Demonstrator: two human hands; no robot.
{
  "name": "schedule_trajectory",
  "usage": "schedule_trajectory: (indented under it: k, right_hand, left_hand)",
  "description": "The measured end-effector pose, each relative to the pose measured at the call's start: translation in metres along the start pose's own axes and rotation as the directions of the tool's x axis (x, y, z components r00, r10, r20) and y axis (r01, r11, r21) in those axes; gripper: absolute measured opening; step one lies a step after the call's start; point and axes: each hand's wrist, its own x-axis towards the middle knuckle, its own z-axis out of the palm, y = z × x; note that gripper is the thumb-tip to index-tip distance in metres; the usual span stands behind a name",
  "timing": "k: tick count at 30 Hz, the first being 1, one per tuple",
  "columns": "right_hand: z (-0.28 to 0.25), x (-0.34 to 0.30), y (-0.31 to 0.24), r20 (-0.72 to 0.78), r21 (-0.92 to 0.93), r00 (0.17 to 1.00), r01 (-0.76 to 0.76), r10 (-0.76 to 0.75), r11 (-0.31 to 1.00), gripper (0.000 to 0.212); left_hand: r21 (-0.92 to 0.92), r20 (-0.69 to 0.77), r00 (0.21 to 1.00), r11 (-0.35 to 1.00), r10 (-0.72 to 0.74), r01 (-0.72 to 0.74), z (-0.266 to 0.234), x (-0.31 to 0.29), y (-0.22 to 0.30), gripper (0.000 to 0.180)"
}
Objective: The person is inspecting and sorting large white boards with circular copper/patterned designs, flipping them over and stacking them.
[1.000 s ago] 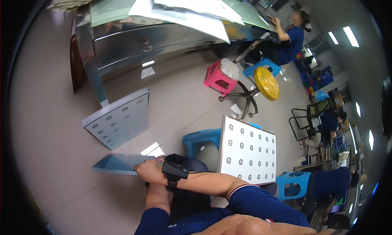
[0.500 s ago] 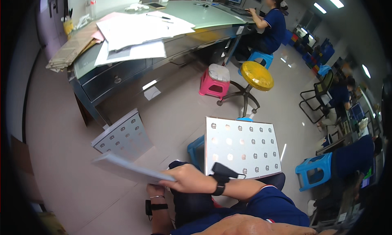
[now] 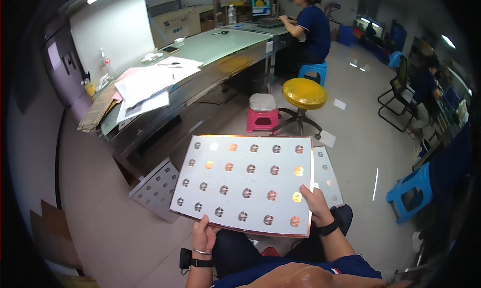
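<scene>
White panel (image 3: 240, 179) with copper-toned edges, held in both hands over the lap (image 3: 230, 250), printed face toward the head camera. Four rows of six round marks (image 3: 247, 193) on it, most dark, some glinting orange, one in the top row nearly white. Left hand (image 3: 202, 234) clamped on the near edge, left of centre, thumb on the face. Right hand (image 3: 316, 205) clamped on the right edge, thumb on the face just beside an orange mark. Fingers mostly hidden behind; cannot tell how far under. Bangle (image 3: 202, 252) on left wrist, black band (image 3: 328, 228) on right.

Second panel (image 3: 328, 174), similar marks, partly hidden behind the first. More panels (image 3: 155, 190) propped tilted on the floor (image 3: 115, 223) at left, near the desk (image 3: 215, 42); cannot tell if touching it. Papers (image 3: 143, 90) spread over the near end of the desk.

Pink stool (image 3: 262, 121) and yellow stool (image 3: 304, 93) side by side beyond the panel. Blue stool (image 3: 410, 193) at right. Co-worker (image 3: 314, 30) seated at the desk's far end, one hand at the keyboard (image 3: 270, 24), facing a lit monitor (image 3: 261, 2).
</scene>
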Motion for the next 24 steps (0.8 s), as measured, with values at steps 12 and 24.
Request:
schedule_trajectory:
  k: [12, 24]
  right_hand:
    - [-0.178, 0.016, 0.023, -0.145, 0.077, 0.970, -0.184, 0.194, 0.980, 0.042]
    - [-0.209, 0.077, -0.026, -0.282, -0.955, 0.916, -0.238, -0.286, 0.179, 0.029]
  left_hand:
    - [0.183, 0.130, 0.914, 0.915, -0.384, 0.358, 0.077, -0.008, -0.103, 0.034]
    - [0.688, 0.067, 0.535, 0.427, -0.842, 0.587, 0.079, -0.004, -0.104, 0.046]
